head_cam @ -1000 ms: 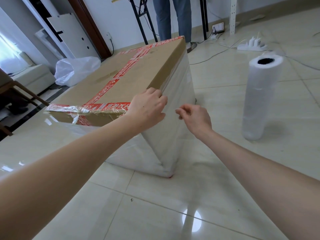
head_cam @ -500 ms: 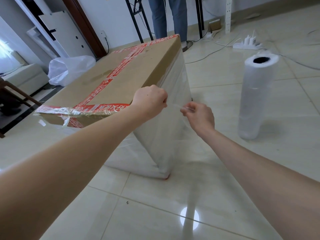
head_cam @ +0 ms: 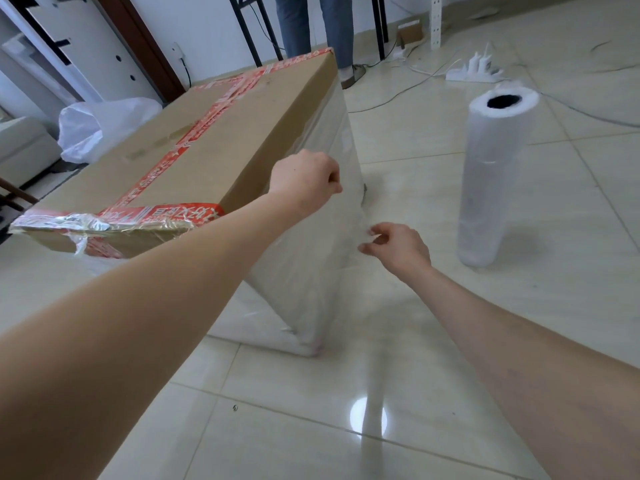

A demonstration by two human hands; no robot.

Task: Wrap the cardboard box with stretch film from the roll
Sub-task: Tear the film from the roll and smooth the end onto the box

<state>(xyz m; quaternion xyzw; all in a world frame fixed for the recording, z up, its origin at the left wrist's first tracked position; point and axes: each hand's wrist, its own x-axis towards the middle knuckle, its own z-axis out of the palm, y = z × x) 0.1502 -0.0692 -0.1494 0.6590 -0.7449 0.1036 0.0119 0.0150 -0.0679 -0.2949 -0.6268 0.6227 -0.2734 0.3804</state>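
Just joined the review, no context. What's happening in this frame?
A person is wrapping a cardboard box that sits on the tiled floor. The left hand grips stretch film at the box's upper edge, and the right hand pinches the same film lower down, beside the box's side. The sides are covered in film; the taped top is bare. The roll stands upright on the floor to the right, unheld. Someone else's legs stand behind the box.

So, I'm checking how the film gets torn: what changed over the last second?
The right hand dropped down the wrapped side, pinching stretch film away from the left hand, which stays gripping film at the top edge of the cardboard box. The roll stayed upright.
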